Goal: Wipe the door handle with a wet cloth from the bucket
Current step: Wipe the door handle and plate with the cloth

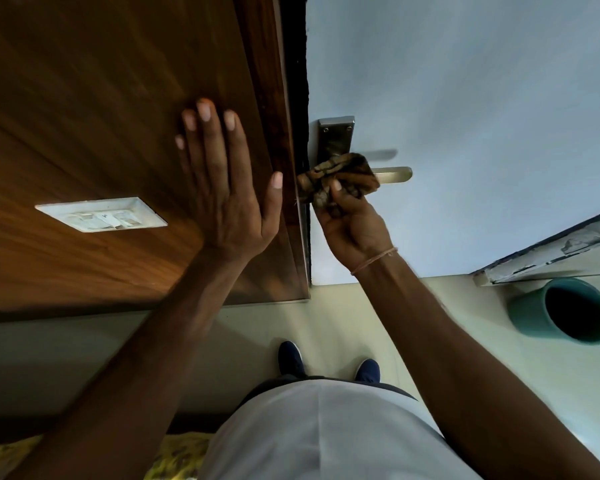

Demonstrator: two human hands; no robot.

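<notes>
The right hand (352,223) pinches the cloth (340,180) around the door handle (394,174), near the door's edge. The left hand (226,188) lies spread flat on the wooden panel (101,98). Wiping looks underway; the handle's bare tip remains, and the bucket (565,308) stands apart.

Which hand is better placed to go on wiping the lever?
Right: the right hand grips the cloth bunched against the door handle. The left hand lies flat on the wooden panel, empty.
</notes>
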